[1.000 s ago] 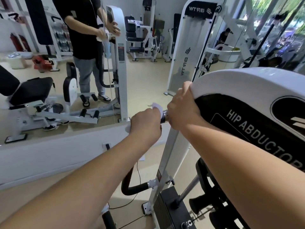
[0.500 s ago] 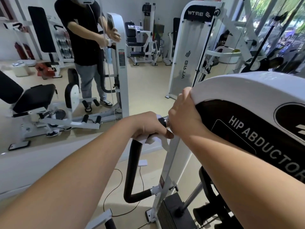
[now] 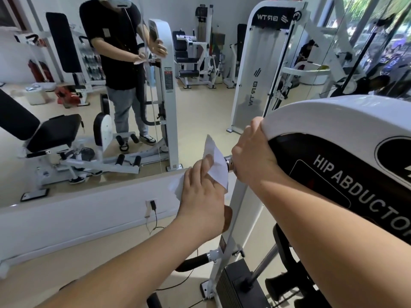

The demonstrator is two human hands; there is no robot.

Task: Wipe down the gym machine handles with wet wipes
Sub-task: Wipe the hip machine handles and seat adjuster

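Wrapping the upper end of the black handle (image 3: 192, 262), a white wet wipe (image 3: 216, 165) sits just left of the shiny metal collar (image 3: 229, 163) where the handle meets the machine. One corner of the sheet sticks up and the rest hangs down. The left hand (image 3: 202, 194) holds the wipe with its fingers curled over it from the near side and the thumb tucked below. The stretch of handle under the hand is hidden, and only its lower curved end shows near the floor.

The right hand (image 3: 251, 156) is just right of the collar, its fingers curled round the front edge of the machine's white cover (image 3: 333, 121). Beneath that cover, a black panel (image 3: 355, 192) reads "HIP ABDUCTOR" in pale letters. A white post (image 3: 238, 210) slants down from the collar to the dark weight stack (image 3: 231, 285) at its foot.

On the low white wall behind the hands, a socket (image 3: 152, 203) holds a dark plug, and its cable trails down to the beige floor. Above that wall, a mirror (image 3: 66, 130) reflects a person in a black shirt and grey trousers with both hands at the same machine. It also shows a padded seat and other white gym machines. Glass at the far right shows greenery outside.
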